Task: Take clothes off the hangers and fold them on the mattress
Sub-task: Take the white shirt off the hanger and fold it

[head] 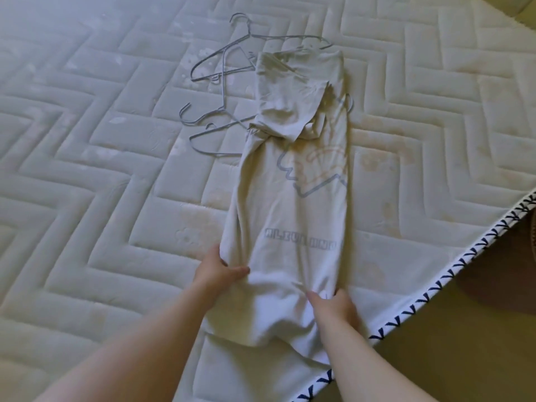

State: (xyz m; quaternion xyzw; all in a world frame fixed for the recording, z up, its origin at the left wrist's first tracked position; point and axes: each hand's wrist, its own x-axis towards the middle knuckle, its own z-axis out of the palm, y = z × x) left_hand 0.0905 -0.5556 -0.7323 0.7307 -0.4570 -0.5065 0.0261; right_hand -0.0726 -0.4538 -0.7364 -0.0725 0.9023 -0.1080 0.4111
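Head view. A pale beige T-shirt (293, 204) lies lengthwise on the quilted mattress (87, 169), already narrowed into a long strip with its sides and sleeves turned in toward the middle. Its hem end is nearest the person and its collar end points away.

The left hand (216, 269) holds the left edge of the strip near the hem; its fingers (236, 271) are pressed together on top of the fabric with the thumb at the edge, pinching the cloth. The right hand (338, 307) holds the right edge lower down; its fingers (314, 295) are closed on a gather of the cloth. Both forearms reach in from the bottom of the frame.

Several bare wire hangers (220, 91) lie in a loose heap on the mattress just beyond and to the left of the shirt's collar end; part of the shirt rests over them. The mattress border with dark cross-stitching (435, 288) runs diagonally at the right, close to the right hand.

Progress, as judged: this shirt is off its hanger and the lengthwise folds are done. The crosswise fold, hem toward collar, appears to be the step in hand. No finished folded garments and no clothes still on hangers are in frame, so the remaining count cannot be told.

Markings: a grey and orange outline graphic sits on the shirt's upper half. A line of grey block lettering crosses the lower half; it is too faint to read. No brand label is legible.
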